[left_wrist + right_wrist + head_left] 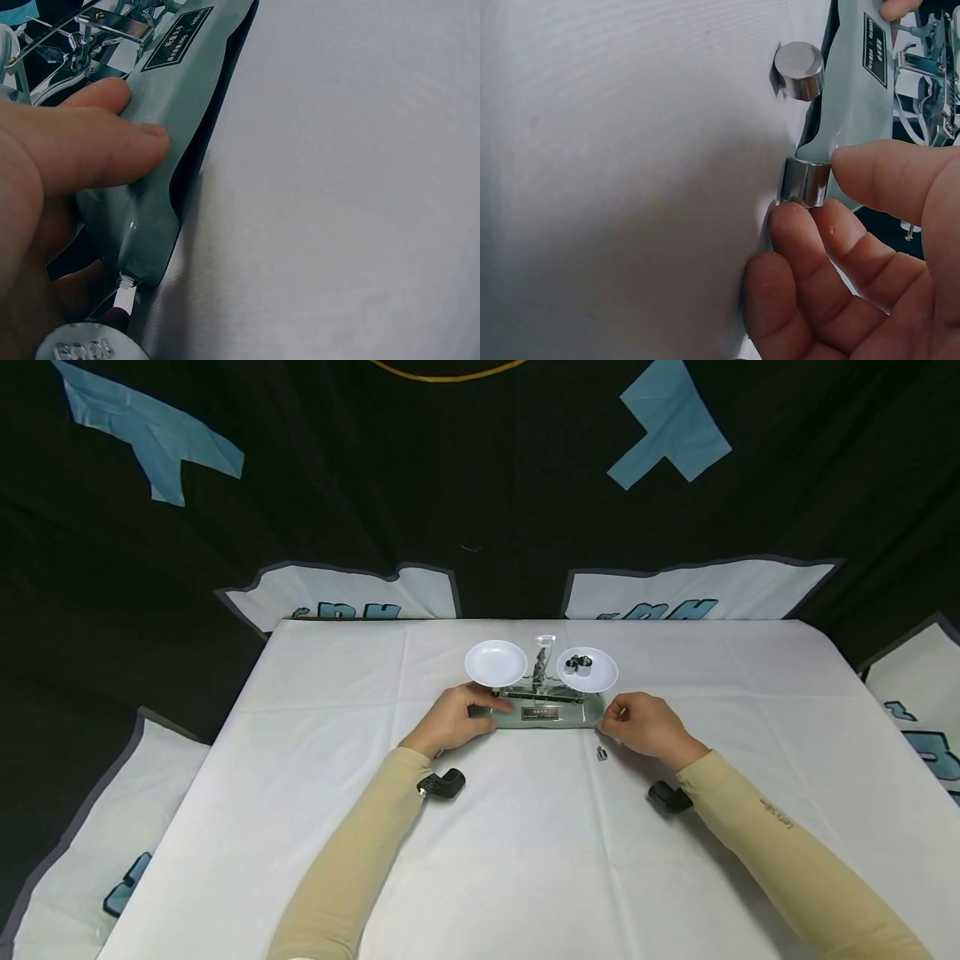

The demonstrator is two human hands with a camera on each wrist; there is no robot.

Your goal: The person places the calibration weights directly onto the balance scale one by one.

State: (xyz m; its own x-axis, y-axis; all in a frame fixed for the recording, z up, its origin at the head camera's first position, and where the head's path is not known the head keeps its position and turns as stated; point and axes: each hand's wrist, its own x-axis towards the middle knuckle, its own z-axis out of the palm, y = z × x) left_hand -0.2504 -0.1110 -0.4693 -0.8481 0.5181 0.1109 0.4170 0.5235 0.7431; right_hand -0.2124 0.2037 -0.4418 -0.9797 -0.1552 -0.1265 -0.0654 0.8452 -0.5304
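Note:
A balance scale with a green base [576, 714] stands on the table. Its left pan [496, 663] is bare and white; its right pan [603, 672] bears small metal weights [578, 665]. My left hand [452, 720] grips the left end of the base, thumb on top and other fingers around the end and far side. Near the right end, my right hand [647, 725] pinches a silver cylindrical weight [808, 181] between thumb and fingertips, beside the base. The head view does not show that weight clearly. Another silver weight [800, 70] sits on the cloth in front of the base.
White cloth covers the table [525, 860]. A round silver disc [91, 343] with raised lettering shows low in the left wrist view. Black wrist devices [442, 783] sit under both forearms. A black curtain [450, 485] hangs behind the table.

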